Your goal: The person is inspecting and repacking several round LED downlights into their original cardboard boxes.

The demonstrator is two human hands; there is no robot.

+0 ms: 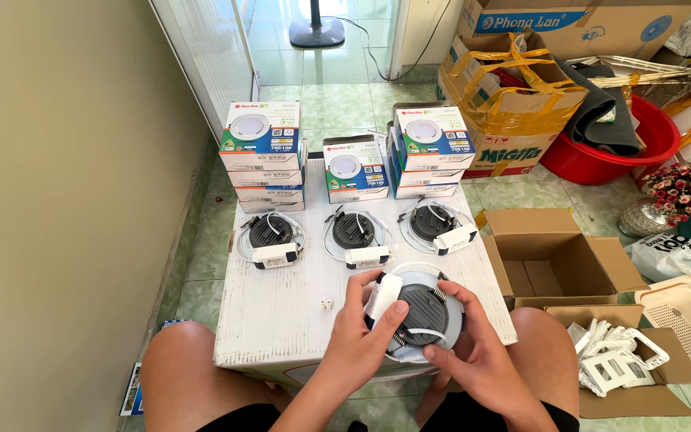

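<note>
A round white downlight [424,314] with a black finned back lies face down at the near edge of the white board [281,308]. My left hand [361,332] grips its left side and pins a small white driver box [383,294] under the thumb. My right hand [473,352] holds the lamp's right and lower rim, fingers by a spring clip. Three similar downlights [273,240] [357,238] [437,226] with white drivers lie in a row farther back. A small white connector [326,303] lies left of my left hand.
Stacks of lamp boxes [264,156] [353,168] [429,152] stand behind the row. An open cardboard box [549,256] sits at the right, another with white plastic parts [613,360] nearer. A red basin [625,136], taped cartons and flowers [685,192] fill the far right. A wall runs along the left.
</note>
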